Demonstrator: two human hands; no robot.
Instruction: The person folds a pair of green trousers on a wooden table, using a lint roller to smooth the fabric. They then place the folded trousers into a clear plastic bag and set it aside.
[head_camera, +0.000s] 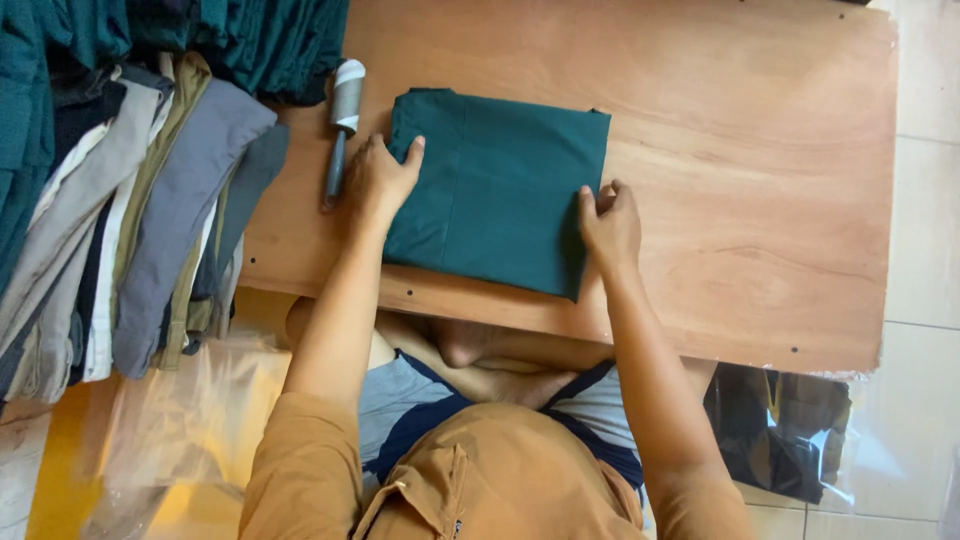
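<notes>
Folded garment: a dark green cloth garment folded into a flat rectangle (500, 190) lies on the bench, near its front edge and a little left of the middle, its lower right corner almost at that edge.
Left hand: the left hand (380, 178) rests at the garment's left edge, palm down; its fingers (412, 152) are spread flat and released, the thumb lying on the green cloth, nothing clenched.
Right hand: the right hand (610, 225) sits at the garment's right edge; its fingers (588, 205) are bent and pinch the edge of the folded cloth.
Bench: a light brown plywood bench (750, 150) carries the garment; its right half is bare wood.
Lint roller: a lint roller with a white and grey head and a dark handle (342, 125) lies on the bench just beside the left hand, apart from the garment.
Stacked clothing: a pile of folded clothes in grey, beige, white and dark tones (130, 220) overhangs the bench's left end, with more dark green cloth (260, 40) heaped at the top left.
Floor items: clear plastic bags (190, 420) lie on the floor at lower left; a bagged dark bundle (780, 430) lies at lower right.
</notes>
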